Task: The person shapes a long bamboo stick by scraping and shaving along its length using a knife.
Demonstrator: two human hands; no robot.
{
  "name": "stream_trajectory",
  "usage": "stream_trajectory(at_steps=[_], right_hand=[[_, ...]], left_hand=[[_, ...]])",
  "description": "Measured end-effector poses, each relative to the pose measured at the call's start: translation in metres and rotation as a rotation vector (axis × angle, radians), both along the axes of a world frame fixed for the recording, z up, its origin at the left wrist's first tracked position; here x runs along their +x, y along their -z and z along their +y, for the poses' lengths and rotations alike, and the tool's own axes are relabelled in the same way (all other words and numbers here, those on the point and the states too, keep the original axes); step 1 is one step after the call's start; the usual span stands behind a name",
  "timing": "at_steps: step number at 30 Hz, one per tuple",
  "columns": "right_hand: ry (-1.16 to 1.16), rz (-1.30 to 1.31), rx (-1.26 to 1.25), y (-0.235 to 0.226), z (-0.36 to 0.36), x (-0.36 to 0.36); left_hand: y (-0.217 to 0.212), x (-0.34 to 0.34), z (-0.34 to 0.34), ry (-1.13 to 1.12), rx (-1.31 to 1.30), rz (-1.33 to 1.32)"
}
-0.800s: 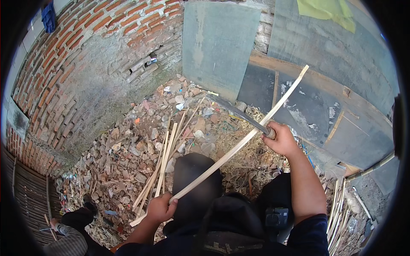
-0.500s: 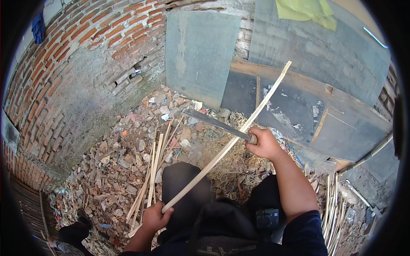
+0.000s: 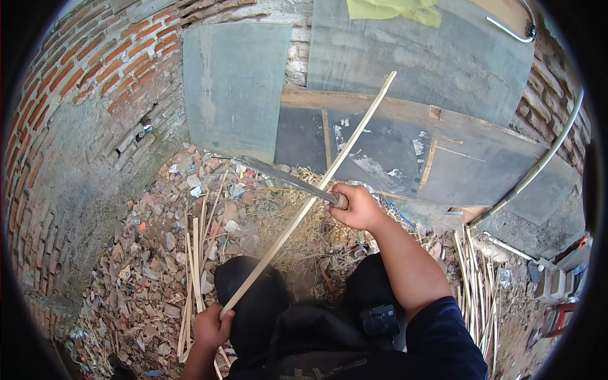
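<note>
Long pale bamboo strip (image 3: 310, 199), thin, straight, slanting from lap up toward grey board (image 3: 405, 158). Left hand (image 3: 212, 326) fisted round lower end. Right hand (image 3: 358, 208) clenched on handle of dark long-bladed knife (image 3: 285, 179), blade laid across strip. Split strips (image 3: 193, 266) lying on rubble (image 3: 139, 266) below.

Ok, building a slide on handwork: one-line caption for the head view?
Left hand grips a long pale bamboo strip; right hand holds a dark long-bladed knife against it.
</note>
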State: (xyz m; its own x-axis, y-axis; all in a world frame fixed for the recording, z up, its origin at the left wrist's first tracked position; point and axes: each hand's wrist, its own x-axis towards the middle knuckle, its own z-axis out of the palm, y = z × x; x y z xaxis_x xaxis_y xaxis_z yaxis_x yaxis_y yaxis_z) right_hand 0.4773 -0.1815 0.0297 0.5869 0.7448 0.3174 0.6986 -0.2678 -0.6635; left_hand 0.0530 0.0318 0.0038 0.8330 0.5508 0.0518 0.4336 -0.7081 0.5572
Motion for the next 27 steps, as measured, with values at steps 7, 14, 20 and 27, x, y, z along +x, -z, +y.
stream_trajectory(at_steps=[7,14,20,27], right_hand=[[0.096,0.1,-0.069,-0.005,-0.01,0.007],[0.131,0.108,-0.077,-0.001,-0.028,0.003],[0.124,0.156,-0.041,-0.001,-0.047,-0.012],[0.139,0.129,-0.042,-0.009,-0.078,-0.021]], left_hand=[[0.006,0.04,0.033,0.113,-0.092,-0.014],[0.018,0.055,0.035,0.207,-0.148,0.001],[0.02,0.059,0.017,0.17,-0.11,-0.018],[0.029,0.059,-0.007,0.144,-0.003,-0.186]])
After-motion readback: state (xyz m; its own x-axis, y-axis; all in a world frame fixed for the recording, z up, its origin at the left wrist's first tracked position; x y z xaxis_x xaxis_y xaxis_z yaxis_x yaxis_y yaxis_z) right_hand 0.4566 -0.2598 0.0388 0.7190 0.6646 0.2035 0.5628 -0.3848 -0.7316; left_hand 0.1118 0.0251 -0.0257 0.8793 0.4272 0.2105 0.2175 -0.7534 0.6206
